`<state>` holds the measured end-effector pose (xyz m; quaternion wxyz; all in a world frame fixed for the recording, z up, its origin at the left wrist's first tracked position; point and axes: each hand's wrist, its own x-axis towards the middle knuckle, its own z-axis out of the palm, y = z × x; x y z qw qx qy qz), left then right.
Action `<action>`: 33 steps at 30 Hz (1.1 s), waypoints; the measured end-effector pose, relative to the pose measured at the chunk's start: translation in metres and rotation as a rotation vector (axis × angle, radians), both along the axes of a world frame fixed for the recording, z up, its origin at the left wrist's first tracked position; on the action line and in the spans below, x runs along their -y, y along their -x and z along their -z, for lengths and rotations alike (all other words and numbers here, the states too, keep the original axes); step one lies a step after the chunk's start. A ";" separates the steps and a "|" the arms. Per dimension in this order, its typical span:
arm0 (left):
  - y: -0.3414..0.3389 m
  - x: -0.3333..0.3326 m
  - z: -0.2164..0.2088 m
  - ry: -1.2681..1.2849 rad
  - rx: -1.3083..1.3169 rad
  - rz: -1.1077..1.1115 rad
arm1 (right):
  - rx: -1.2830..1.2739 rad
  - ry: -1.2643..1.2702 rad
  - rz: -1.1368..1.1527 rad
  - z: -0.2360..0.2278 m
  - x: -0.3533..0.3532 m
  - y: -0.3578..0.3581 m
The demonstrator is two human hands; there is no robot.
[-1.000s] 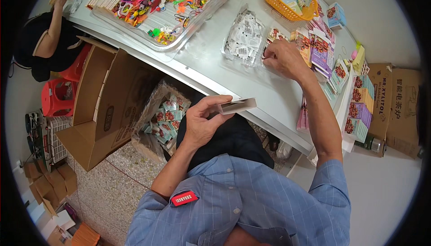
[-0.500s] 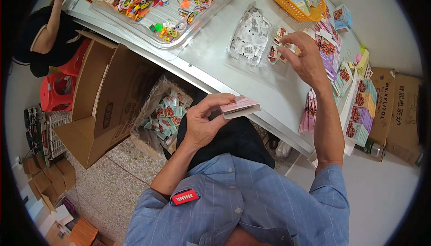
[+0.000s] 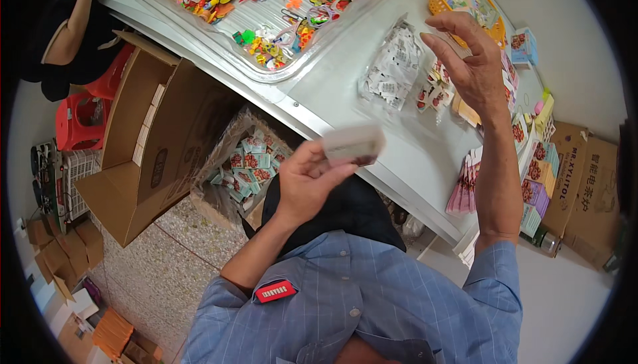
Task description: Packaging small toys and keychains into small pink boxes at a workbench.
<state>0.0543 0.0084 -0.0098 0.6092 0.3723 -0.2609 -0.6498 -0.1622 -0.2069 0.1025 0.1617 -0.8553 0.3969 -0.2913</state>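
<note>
My left hand (image 3: 304,188) grips a small flat carton (image 3: 352,143) in front of the table edge; the carton is blurred, with its pale side showing. Over the right part of the table my right hand (image 3: 473,65) is raised, thumb and fingers apart, and nothing shows between them. Beneath and beside it lie small printed packets (image 3: 435,93) in a loose group. To their left rests a clear plastic bag of white sachets (image 3: 393,65). Partly behind my right fingers stands a yellow basket (image 3: 437,0) holding printed packs.
Pink flattened cartons (image 3: 466,181) lie by the table's right front. A clear tray (image 3: 269,75) of colourful trinkets sits far left. Below the table are a lined box of small green cartons (image 3: 252,160) and a tall open cardboard box (image 3: 156,158). Another person (image 3: 76,38) is at far left.
The carton in my left hand has turned and tilted up. My right hand has moved up and away from the small packets. The view has shifted slightly.
</note>
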 end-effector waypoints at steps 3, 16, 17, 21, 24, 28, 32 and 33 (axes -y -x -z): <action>0.003 -0.005 0.012 0.072 0.049 0.015 | -0.044 0.029 -0.027 -0.003 0.002 -0.010; -0.010 0.008 0.026 0.241 0.238 0.034 | -0.102 -0.005 -0.070 0.017 0.016 0.006; -0.009 0.009 0.026 0.247 0.251 0.036 | -0.098 -0.019 -0.063 0.018 0.017 0.007; -0.008 0.013 0.025 0.227 0.220 0.039 | -0.089 -0.023 -0.065 0.020 0.021 0.007; -0.008 0.014 0.022 0.185 0.189 0.034 | -0.007 -0.049 -0.051 0.020 0.026 0.005; -0.008 0.012 0.021 0.100 0.177 0.050 | 0.097 0.020 -0.059 0.005 0.038 -0.011; -0.008 0.008 0.024 0.066 0.255 0.071 | 0.228 0.042 -0.092 -0.017 0.061 -0.045; -0.008 0.007 0.023 0.050 0.287 0.079 | 0.166 -0.009 -0.129 -0.024 0.070 -0.055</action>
